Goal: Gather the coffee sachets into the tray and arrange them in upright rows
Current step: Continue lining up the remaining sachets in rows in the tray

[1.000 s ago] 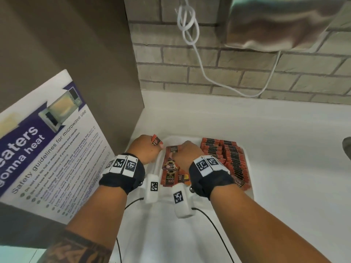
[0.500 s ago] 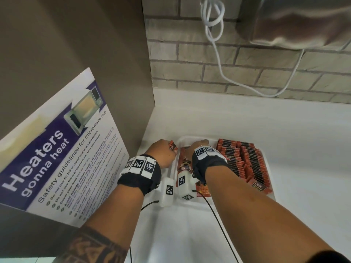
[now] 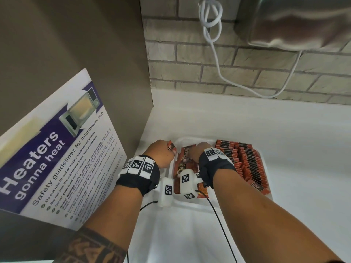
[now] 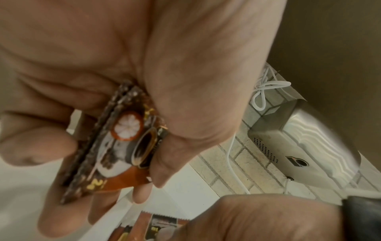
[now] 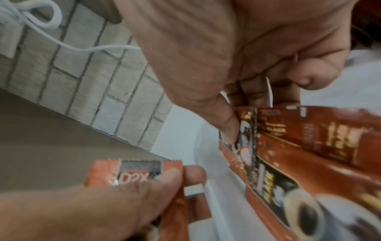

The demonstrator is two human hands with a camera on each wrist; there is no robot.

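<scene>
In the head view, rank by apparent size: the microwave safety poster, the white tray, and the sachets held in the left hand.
1. Microwave safety poster: largest, though it sits nearer the camera, which inflates it.
2. White tray: clearly smaller in the frame, partly hidden by both wrists.
3. Sachets gripped in the left hand: smallest; only their top edge shows.

one tray [image 3: 223,205], two hands (many sachets [image 3: 245,160])

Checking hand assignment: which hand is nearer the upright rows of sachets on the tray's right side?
Right. The right hand works in the tray's middle, just left of the upright rows. The left hand sits further left, at the tray's left edge, gripping sachets.
</scene>
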